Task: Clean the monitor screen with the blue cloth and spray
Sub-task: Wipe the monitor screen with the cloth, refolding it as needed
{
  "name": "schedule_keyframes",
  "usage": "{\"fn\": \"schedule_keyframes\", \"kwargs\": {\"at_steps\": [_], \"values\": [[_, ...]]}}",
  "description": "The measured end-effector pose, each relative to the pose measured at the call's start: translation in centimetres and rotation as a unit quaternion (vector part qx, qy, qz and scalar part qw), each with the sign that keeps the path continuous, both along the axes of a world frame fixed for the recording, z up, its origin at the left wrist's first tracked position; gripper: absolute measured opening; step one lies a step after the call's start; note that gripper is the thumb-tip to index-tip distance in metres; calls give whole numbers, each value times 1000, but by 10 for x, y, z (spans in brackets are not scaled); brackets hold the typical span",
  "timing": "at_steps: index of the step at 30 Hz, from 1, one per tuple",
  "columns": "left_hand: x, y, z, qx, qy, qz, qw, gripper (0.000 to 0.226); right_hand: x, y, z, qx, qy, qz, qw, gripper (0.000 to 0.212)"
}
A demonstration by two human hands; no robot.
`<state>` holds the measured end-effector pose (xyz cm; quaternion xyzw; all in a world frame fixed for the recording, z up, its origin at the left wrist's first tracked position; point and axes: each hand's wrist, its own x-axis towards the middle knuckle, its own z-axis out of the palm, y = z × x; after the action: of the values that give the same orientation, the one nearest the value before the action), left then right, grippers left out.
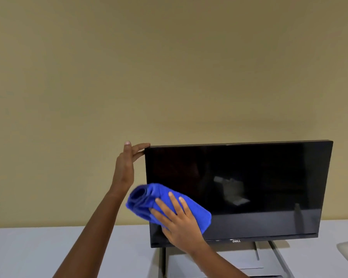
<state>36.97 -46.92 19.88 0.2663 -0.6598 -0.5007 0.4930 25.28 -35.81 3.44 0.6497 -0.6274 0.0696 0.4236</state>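
The right hand [179, 221], reaching up from the lower middle of the frame, lies flat with its fingers straight and spread, pressing a blue cloth [147, 199] against the lower left part of the monitor [249, 177] screen. The cloth is soft and fuzzy, bunched into thick rolled folds at its left end, which hangs past the screen's left edge. The left hand [127, 163] stands upright just left of the monitor, thumb raised apart, its straight fingers touching the upper left corner of the frame. The screen is a dark, glossy rectangle with faint reflections and a thin black border. It sits on a grey angular stand [269, 255] on a pale smooth table [28, 253], before a plain tan wall [169, 67].
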Motion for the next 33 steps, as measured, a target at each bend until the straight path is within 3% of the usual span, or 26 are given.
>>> {"fn": "schedule_keyframes", "kwargs": {"at_steps": [4,8,13,16,18,22,26,33], "values": [[-3,4,-4,-30,-5,25,999,60,-20,20,-12,29,63,24,997,70],[-6,6,-12,-55,5,49,997,60,-40,25,16,-26,27,37,999,60],[-9,5,-14,-49,18,51,997,61,-63,13,93,-176,-116,-10,978,54],[-9,7,-14,-46,19,54,997,62,-67,-1,131,-284,-271,-55,918,52],[-8,8,-14,-43,22,54,997,61,-64,-7,136,-307,-308,-63,898,52],[-9,9,-13,-35,27,58,997,61,-61,-8,96,-248,-179,-41,951,51],[-12,10,-15,-34,28,73,996,58,-68,8,44,-171,-86,-13,981,53],[-22,22,-24,-97,5,142,985,58,-86,43,-6,-50,49,-5,998,44]]}}
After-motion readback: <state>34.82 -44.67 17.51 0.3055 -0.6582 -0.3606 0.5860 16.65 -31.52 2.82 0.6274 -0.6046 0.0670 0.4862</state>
